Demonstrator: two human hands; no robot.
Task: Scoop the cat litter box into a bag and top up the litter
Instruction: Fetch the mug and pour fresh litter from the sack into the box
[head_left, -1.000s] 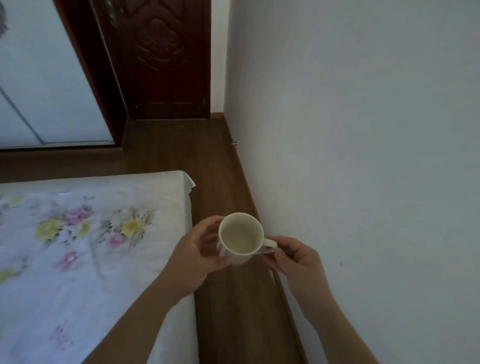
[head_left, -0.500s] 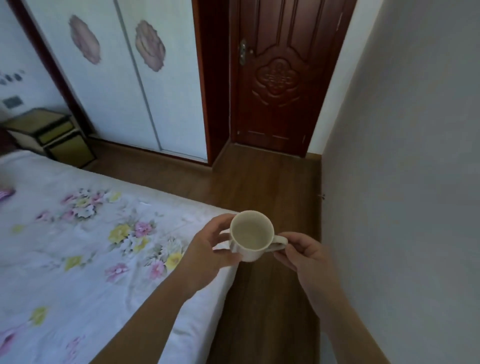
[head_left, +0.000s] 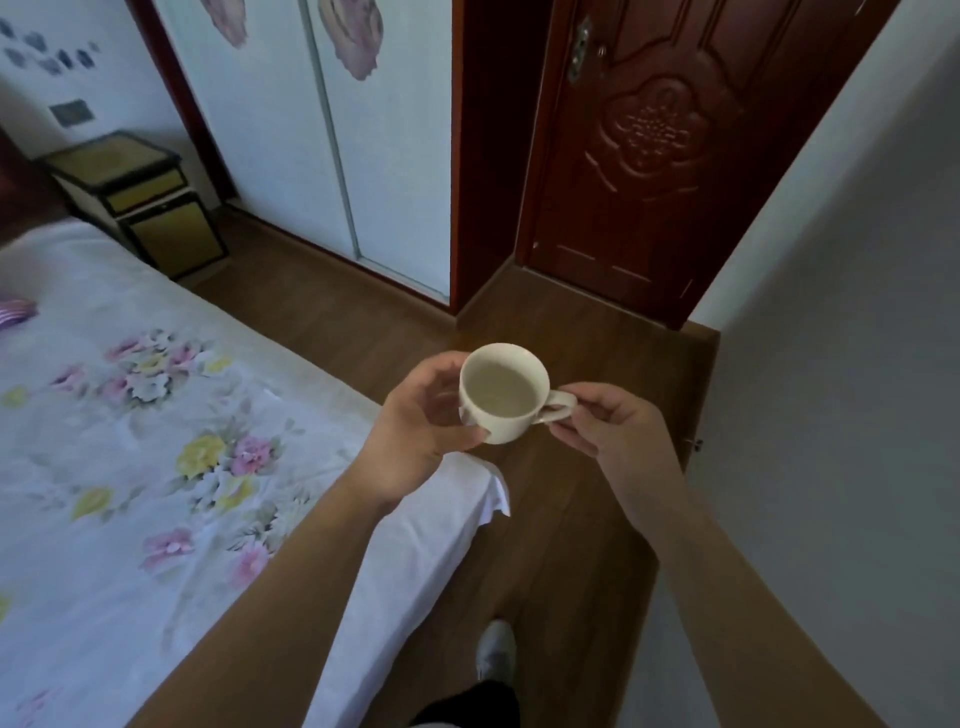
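Cream cup (head_left: 503, 410), pale inside. Left of the cup: white bedsheet (head_left: 130, 467), pink and yellow flowers. Beyond the cup: dark reddish-brown carved door (head_left: 649, 156), white wardrobe (head_left: 395, 171) with mauve blotches. Under it, brown wood floor (head_left: 571, 545).

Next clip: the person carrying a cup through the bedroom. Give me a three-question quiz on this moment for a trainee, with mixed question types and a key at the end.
1. True or false: the cup stands on the bed.
2. Which hand pinches the cup's handle? A) left B) right C) neither
3. Fill in: the dark wooden door ahead is ____ (open or closed).

Key
1. False. The cup is held in the air beside the bed, with the left hand curled round its side.
2. B. The right hand pinches the handle.
3. Closed.
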